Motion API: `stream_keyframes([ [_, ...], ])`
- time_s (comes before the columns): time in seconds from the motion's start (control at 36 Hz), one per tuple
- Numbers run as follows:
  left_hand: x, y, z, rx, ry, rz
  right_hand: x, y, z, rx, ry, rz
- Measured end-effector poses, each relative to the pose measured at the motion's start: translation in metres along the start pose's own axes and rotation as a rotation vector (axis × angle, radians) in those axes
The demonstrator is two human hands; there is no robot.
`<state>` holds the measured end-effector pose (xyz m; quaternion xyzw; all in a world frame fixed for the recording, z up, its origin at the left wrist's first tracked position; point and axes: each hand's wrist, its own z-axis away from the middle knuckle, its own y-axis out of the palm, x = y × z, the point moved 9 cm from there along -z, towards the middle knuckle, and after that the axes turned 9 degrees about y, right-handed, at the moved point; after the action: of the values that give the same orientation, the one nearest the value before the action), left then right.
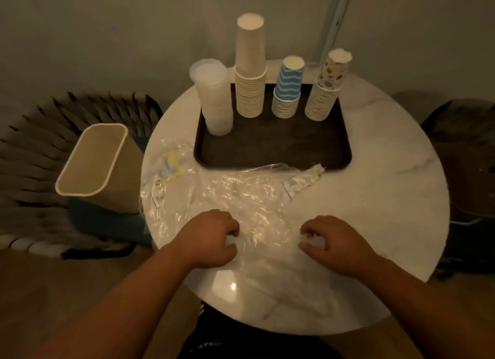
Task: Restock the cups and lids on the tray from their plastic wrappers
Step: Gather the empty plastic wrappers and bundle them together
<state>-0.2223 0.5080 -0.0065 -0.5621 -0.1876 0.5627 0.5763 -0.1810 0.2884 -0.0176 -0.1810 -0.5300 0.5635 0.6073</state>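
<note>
On the tray: tray (267, 155) carries, along its far edge, a clear lid stack (213, 99), a plain cup stack (250, 69), a blue striped cup stack (288, 88) and a spotted cup stack (328, 88), all upright and out of any wrapper.
Wrappers: one large clear wrapper (241, 198) lies flat and empty on the worktop (388, 187) just in front of the tray; a second wrapper (168, 168) lies crumpled at the left edge.
Step in hand: restocking looks done; gathering the empty plastic appears to be what is left.
Next move: likely bunching the film and dropping it in the bin (99, 160) beside the worktop on the left.
Left hand (211, 238): knuckles up, fingers curled down onto the near edge of the large wrapper, seemingly pinching it.
Right hand (334, 243): fingers bent and claw-like, tips at the film; whether it has a hold I cannot tell.
</note>
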Motion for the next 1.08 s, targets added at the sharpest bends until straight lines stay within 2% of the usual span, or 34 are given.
stream_keyframes([
  [0.08, 0.001, 0.025, 0.006, 0.031, 0.151, -0.128, -0.002, 0.036, 0.012, 0.085, 0.001, 0.179],
  [0.17, 0.006, 0.048, 0.01, 0.036, 0.211, -0.217, -0.006, 0.065, 0.02, 0.119, -0.018, 0.33],
  [0.33, 0.001, 0.053, 0.008, -0.139, 0.246, -0.234, -0.016, 0.059, 0.025, -0.129, -0.096, 0.307],
  [0.47, -0.008, 0.06, 0.009, -0.115, 0.226, -0.272, -0.043, 0.039, 0.018, -0.055, 0.031, 0.386],
  [0.53, -0.013, 0.063, 0.014, -0.127, 0.206, -0.275, -0.046, 0.027, 0.023, -0.095, 0.056, 0.303],
  [0.64, -0.025, 0.071, 0.022, -0.146, 0.142, -0.272, -0.012, 0.025, 0.044, -0.265, -0.151, 0.199],
  [0.69, -0.031, 0.081, 0.021, -0.097, 0.11, -0.295, 0.013, 0.048, 0.054, -0.246, -0.28, 0.253],
  [0.75, -0.031, 0.092, 0.017, -0.028, 0.068, -0.296, 0.028, 0.075, 0.058, -0.203, -0.315, 0.348],
  [0.81, -0.029, 0.104, 0.015, 0.04, 0.034, -0.321, 0.03, 0.098, 0.057, -0.154, -0.27, 0.401],
  [0.94, -0.015, 0.117, 0.02, 0.042, 0.046, -0.349, 0.0, 0.123, 0.054, -0.089, -0.101, 0.415],
  [1.08, 0.002, 0.118, 0.032, -0.004, 0.117, -0.353, -0.043, 0.113, 0.066, -0.133, 0.095, 0.44],
])
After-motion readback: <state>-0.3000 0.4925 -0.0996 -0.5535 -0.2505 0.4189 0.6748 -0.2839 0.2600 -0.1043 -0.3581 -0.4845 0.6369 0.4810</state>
